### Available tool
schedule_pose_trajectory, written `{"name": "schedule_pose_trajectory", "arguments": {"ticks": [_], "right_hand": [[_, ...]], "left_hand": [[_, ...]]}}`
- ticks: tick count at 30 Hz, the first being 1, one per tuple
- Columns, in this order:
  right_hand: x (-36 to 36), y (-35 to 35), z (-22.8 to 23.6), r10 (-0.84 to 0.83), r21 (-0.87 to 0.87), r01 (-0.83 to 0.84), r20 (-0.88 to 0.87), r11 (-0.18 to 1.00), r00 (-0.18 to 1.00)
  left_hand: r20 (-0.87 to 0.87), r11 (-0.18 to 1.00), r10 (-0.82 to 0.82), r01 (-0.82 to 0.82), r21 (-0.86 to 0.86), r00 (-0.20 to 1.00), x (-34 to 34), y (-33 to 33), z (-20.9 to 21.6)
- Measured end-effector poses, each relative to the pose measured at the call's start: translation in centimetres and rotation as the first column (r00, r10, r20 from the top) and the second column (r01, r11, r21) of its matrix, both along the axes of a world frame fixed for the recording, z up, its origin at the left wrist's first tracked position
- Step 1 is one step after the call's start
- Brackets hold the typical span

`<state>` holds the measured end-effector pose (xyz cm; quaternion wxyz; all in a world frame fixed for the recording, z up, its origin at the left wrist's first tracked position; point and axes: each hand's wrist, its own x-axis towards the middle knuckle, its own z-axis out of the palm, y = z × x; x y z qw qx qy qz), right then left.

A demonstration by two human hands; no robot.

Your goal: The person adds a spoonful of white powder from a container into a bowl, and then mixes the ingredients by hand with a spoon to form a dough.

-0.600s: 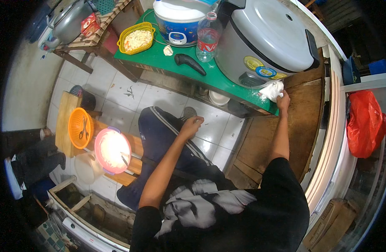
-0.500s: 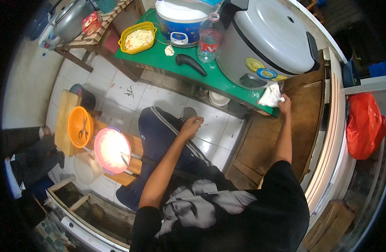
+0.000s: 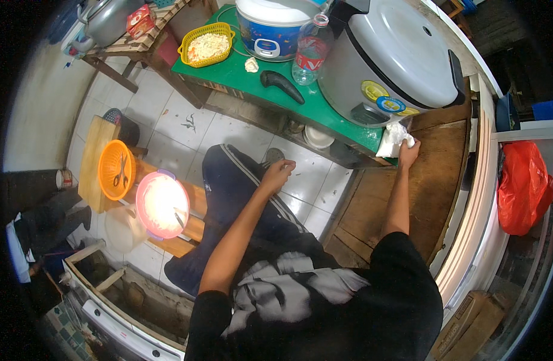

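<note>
- Your right hand (image 3: 410,153) closes its fingers on the edge of a crumpled white bundle (image 3: 393,142), cloth or bag, too small to tell.
- The bundle sits at the right end of the green counter (image 3: 228,77), just in front of a large gray cooker (image 3: 378,54).
- Your left hand (image 3: 279,174) hangs over the tiled floor (image 3: 177,144) near your knee, fingers curled inward; whether it holds anything, you cannot tell from this angle.
- Beside your right forearm stands a brown wooden panel (image 3: 420,186).
- Farther left on the counter, a clear bottle (image 3: 309,55) with a red label stands upright next to the gray cooker, near a curved black object (image 3: 282,86) lying on its side.
- Beyond, a small pale lump (image 3: 251,65) lies between a blue-and-white cooker (image 3: 261,36) and a yellow basket (image 3: 202,62) of pale shredded food (image 3: 207,47).
- To your left, a wooden bench (image 3: 195,201) carries a pink bowl (image 3: 140,201) washed out by glare and an orange basket (image 3: 110,157) with scissors (image 3: 121,171) inside.
- At far right hangs a red plastic bag (image 3: 523,186), well apart from both hands.
</note>
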<state>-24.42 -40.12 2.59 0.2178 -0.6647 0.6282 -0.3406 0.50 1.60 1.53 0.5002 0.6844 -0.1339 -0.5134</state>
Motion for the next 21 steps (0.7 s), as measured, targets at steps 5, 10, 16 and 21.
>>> {"name": "schedule_pose_trajectory", "arguments": {"ticks": [5, 10, 16, 21], "right_hand": [[-0.2, 4.1, 1.8, 0.464, -0.152, -0.549, -0.381, 0.822, 0.8], [0.8, 6.1, 1.4, 0.386, -0.151, -0.529, -0.522, 0.835, 0.76], [2.7, 4.3, 0.6, 0.213, -0.14, -0.317, -0.49, 0.938, 0.845], [1.5, 2.5, 0.0, 0.29, -0.17, -0.466, -0.588, 0.868, 0.755]], "left_hand": [[0.02, 0.999, 0.016, -0.016, -0.033, 1.0, -0.2, 0.1, -0.4], [0.012, 0.999, 0.027, -0.026, -0.032, 1.0, -0.3, 0.2, -0.3], [-0.007, 0.997, 0.066, -0.066, -0.046, 0.998, -0.2, 0.1, 0.8], [0.101, 0.969, 0.17, -0.147, -0.201, 0.98, 0.6, 1.8, 3.4]]}}
